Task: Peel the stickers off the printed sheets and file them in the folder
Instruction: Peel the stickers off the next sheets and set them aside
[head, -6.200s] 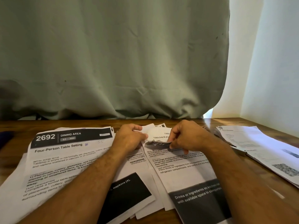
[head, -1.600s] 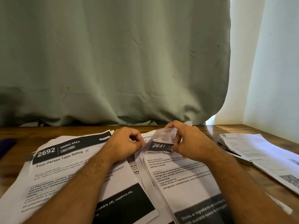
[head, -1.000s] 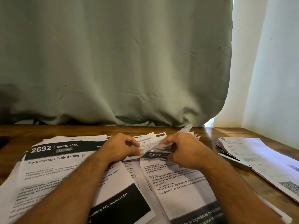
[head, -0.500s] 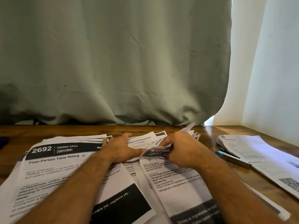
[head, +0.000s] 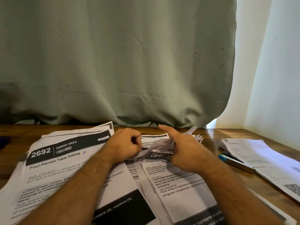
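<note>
Mid-table near its far edge, my left hand (head: 125,146) pinches the sticker (head: 155,146) on the refrigerator sheet (head: 177,181); right hand (head: 183,151) grips its other end, index extended. Peel underway; next: steady pull, then folder, not visible.

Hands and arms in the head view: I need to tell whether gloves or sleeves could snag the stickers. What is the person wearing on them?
Nothing visible: the left hand and right hand are bare, no gloves, rings or watch. Both forearms are bare, sleeveless to the frame's edge.
</note>
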Available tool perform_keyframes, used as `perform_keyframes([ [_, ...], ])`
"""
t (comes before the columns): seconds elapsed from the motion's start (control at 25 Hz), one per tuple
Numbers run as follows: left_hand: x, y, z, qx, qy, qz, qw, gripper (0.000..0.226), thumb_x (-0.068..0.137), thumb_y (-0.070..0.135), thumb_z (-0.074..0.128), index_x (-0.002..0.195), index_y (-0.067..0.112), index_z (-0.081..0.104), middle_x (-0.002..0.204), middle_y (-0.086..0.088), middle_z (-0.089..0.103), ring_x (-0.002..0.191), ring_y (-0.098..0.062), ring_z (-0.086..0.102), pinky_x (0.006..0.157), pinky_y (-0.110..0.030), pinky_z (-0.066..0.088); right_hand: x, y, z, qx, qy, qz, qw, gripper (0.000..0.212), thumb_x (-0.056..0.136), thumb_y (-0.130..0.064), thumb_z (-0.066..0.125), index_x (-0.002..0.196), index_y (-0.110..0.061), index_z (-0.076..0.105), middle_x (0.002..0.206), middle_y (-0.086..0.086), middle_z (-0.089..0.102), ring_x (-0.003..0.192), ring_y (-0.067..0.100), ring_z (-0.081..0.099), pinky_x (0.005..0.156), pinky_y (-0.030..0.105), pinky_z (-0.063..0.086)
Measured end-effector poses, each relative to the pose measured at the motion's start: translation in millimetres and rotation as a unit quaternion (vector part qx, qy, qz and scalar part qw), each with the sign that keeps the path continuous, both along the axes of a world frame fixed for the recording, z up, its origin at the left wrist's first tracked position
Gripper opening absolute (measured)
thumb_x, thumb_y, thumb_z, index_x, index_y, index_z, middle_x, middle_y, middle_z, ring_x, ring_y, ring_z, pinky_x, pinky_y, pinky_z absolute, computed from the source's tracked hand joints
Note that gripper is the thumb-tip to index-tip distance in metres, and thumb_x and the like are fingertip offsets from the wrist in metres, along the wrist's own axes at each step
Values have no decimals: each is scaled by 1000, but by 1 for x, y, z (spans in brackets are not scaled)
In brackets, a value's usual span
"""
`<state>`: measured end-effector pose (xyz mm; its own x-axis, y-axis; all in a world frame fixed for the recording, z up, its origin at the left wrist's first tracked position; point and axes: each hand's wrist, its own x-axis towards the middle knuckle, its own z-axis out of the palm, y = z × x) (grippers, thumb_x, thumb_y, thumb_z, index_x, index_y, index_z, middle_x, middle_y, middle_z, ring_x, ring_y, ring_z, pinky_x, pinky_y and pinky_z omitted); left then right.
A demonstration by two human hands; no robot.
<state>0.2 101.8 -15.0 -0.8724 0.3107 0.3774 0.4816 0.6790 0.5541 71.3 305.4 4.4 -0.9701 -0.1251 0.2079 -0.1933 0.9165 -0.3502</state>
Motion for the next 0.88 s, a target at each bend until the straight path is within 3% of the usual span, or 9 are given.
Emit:
perform_keyframes([
  [0.12,0,-3,-2,-11,-28,-27,999,18,80,7,71,66,18,73,75,8,72,83,-10,68,77,-35,60,-4,-1,-2,35,-2,4,999,69,79,-18,78,137,-44,51,126,-11,63,114,12,58,98,37,53],
  [0.24,-1,2,0,5,-40,-18,999,22,89,15,65,71,19,76,81,5,74,85,-11,68,83,-37,59,-4,-3,-2,61,-42,-3,997,62,77,-22,79,132,-40,59,130,-10,60,112,11,55,97,33,52],
  [0.36,-4,12,0,-43,-14,86,995,21,99,24,54,112,26,70,115,4,69,104,-10,61,94,-32,51,-4,-4,-1,67,-54,-13,996,65,76,-23,80,135,-41,57,136,-8,54,112,12,55,94,29,53],
  [0.48,-9,18,-6,-207,-21,139,968,37,101,38,44,135,24,54,136,0,60,127,-19,51,121,-46,23,-4,-5,-3,62,-61,-13,996,66,77,-24,81,135,-42,55,138,-6,52,113,13,56,93,30,55],
  [0.52,-11,19,-8,-243,-28,136,960,41,102,41,40,138,24,51,139,0,57,132,-19,48,124,-49,11,-5,-4,-3,60,-61,-12,996,66,77,-24,81,135,-42,55,137,-6,53,113,13,56,92,29,55],
  [0.6,-12,19,-10,-253,-39,126,958,49,102,43,39,147,24,40,148,-1,50,140,-21,41,125,-50,2,-6,-5,-3,57,-63,-12,996,67,77,-24,81,135,-42,55,137,-7,53,112,13,57,91,28,55],
  [0.68,-12,21,-9,-231,-31,128,964,59,99,42,47,153,24,30,154,-4,41,145,-25,33,125,-49,8,-5,-5,-3,55,-68,-13,996,67,77,-24,81,136,-42,54,139,-6,52,114,14,56,93,29,54],
  [0.76,-10,22,-6,-194,-24,130,972,56,94,38,56,147,27,40,147,-4,45,138,-26,38,120,-48,26,-2,-6,-2,58,-73,-14,996,68,78,-22,80,137,-42,52,140,-5,51,118,14,54,97,32,52],
  [0.88,-9,18,1,-79,-39,83,993,13,91,20,63,101,26,68,110,2,65,105,-13,58,97,-41,52,2,-4,2,43,-56,-14,997,83,76,-17,80,144,-42,38,135,-2,54,114,16,56,96,34,53],
])
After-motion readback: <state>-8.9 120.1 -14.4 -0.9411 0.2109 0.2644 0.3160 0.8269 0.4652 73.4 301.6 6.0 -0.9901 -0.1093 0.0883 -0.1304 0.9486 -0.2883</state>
